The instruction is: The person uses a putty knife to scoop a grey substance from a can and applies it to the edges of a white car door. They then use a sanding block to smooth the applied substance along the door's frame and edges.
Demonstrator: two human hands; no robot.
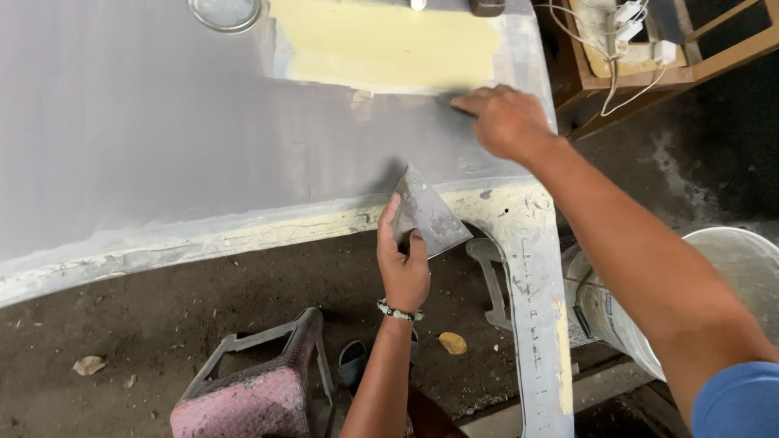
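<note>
The right forearm crosses from the lower right corner up to the right hand [505, 120], which lies knuckles-up on the grey-coated panel [203, 146], fingers pointing left, pressed on a tool too hidden to identify. Lower, the left hand [403, 264] rises from below, wrist vertical, pinching a flat putty blade [426, 215]; its long axis tilts up-left, tip toward the panel edge. Beyond lies a bare yellow patch [381, 45].

The panel [203, 138] looked matt grey and smooth, with a pale yellow patch [381, 45] at twelve o'clock; the scraper [426, 212] was dull, smeared metal; the stool [256, 389] at seven o'clock rough, scuffed plastic.
</note>
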